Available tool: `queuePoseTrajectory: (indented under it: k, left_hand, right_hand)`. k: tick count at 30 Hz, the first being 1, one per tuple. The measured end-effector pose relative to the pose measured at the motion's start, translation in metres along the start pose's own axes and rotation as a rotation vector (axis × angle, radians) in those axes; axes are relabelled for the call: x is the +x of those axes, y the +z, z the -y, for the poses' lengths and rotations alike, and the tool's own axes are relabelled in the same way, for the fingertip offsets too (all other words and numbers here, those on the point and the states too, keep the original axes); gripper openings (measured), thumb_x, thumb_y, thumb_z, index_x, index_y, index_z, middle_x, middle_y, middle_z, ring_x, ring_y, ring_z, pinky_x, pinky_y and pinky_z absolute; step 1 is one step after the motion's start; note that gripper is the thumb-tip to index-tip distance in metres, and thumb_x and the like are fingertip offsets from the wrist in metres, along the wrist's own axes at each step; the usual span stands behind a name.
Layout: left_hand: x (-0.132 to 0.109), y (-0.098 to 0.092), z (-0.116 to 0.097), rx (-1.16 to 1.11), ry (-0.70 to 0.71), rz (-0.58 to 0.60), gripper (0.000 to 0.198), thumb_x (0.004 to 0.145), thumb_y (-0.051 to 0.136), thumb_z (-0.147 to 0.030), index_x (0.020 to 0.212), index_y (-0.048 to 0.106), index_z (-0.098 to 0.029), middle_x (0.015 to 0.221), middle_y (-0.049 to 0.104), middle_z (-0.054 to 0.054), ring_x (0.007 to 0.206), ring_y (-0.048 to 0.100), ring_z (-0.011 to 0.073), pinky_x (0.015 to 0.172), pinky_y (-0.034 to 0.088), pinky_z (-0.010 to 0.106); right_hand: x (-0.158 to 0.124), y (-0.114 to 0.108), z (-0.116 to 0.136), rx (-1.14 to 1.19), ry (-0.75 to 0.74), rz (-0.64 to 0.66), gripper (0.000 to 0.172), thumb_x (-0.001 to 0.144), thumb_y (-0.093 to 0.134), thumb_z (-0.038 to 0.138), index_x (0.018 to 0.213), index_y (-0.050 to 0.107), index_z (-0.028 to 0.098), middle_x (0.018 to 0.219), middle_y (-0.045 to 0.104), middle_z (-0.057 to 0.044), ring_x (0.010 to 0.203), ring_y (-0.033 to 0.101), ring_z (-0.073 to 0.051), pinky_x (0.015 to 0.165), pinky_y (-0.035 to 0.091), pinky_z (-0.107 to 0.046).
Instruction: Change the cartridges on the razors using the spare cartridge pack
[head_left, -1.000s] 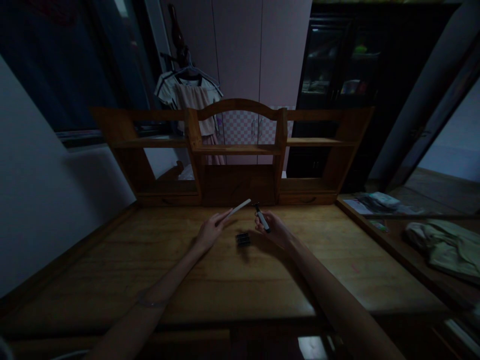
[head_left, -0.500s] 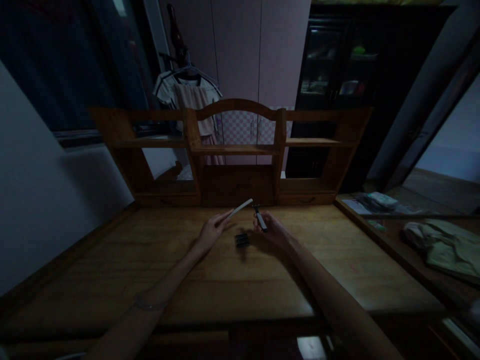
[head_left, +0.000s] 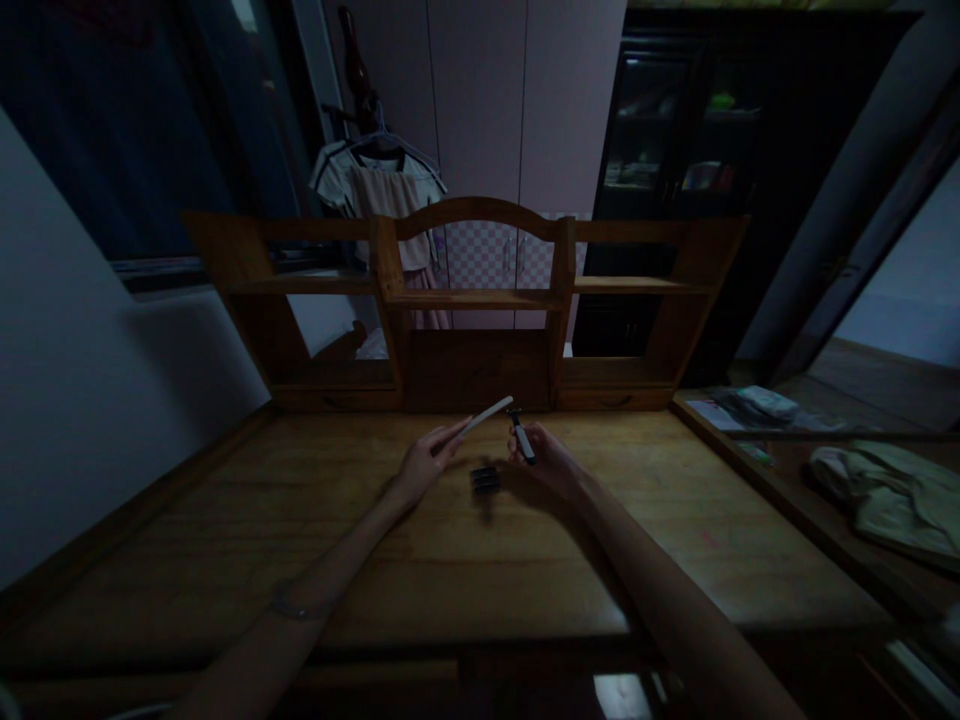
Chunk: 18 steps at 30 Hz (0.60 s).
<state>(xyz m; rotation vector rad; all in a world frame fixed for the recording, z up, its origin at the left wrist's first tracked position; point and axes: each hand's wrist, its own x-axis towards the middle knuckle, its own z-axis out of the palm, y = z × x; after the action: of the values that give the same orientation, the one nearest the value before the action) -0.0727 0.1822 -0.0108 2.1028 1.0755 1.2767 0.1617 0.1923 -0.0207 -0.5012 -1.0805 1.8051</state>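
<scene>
My left hand (head_left: 433, 460) is closed around one end of a slim whitish stick (head_left: 489, 411), flat and slightly curved. It tilts up to the right, and its far tip is close to the top of the razor handle (head_left: 523, 440), though contact cannot be made out. That grey and black handle, with a small dark T-shaped head, is gripped in my right hand (head_left: 549, 460), head pointing up and away from me. Between and below the hands, several small black pieces (head_left: 485, 480), resembling razor cartridges, lie in a stack of rows on the wooden desk (head_left: 420, 590).
A wooden shelf unit (head_left: 480, 300) rises along the desk's back edge. To the right, beyond a raised wooden edge, lie a pale cloth bag or garment (head_left: 892, 500) and a plastic-wrapped packet (head_left: 765, 402). Clothes (head_left: 386, 200) hang behind the shelf. The room is dim.
The whitish stick has shifted slightly right, bringing its tip nearer the razor handle's head. Both hands keep their grips, and the black pieces stay in place.
</scene>
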Motion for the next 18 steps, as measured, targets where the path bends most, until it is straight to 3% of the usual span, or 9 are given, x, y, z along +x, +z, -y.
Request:
queuePoseTrajectory:
  k: [8, 14, 18]
  left_hand:
    - [-0.0018, 0.0037, -0.0024, 0.075, 0.015, 0.053, 0.038, 0.087, 0.047, -0.036, 0.123, 0.054, -0.025, 0.111, 0.063, 0.005, 0.097, 0.058, 0.0187, 0.088, 0.043, 0.031]
    - [-0.0022, 0.0041, 0.0034, 0.112, 0.021, 0.104, 0.038, 0.088, 0.046, -0.037, 0.124, 0.053, -0.027, 0.106, 0.064, 0.004, 0.093, 0.058, 0.0178, 0.086, 0.042, 0.03]
    - [-0.002, 0.0035, 0.0033, 0.121, 0.042, 0.115, 0.037, 0.089, 0.045, -0.036, 0.124, 0.053, -0.028, 0.11, 0.063, 0.004, 0.098, 0.057, 0.0181, 0.088, 0.041, 0.029]
  right_hand:
    - [-0.002, 0.0, 0.0011, 0.062, 0.057, -0.01, 0.014, 0.077, 0.052, 0.029, 0.08, 0.056, 0.016, 0.07, 0.062, -0.003, 0.063, 0.057, -0.011, 0.062, 0.045, -0.021]
    - [0.0004, -0.0061, 0.0009, 0.0, 0.137, 0.031, 0.017, 0.073, 0.05, 0.029, 0.08, 0.055, 0.015, 0.055, 0.058, 0.0, 0.036, 0.041, -0.009, 0.042, 0.038, -0.021]
    - [-0.0001, -0.0033, -0.0011, -0.131, 0.093, -0.072, 0.017, 0.075, 0.06, 0.031, 0.069, 0.053, 0.016, 0.049, 0.053, 0.004, 0.034, 0.038, -0.007, 0.037, 0.034, -0.019]
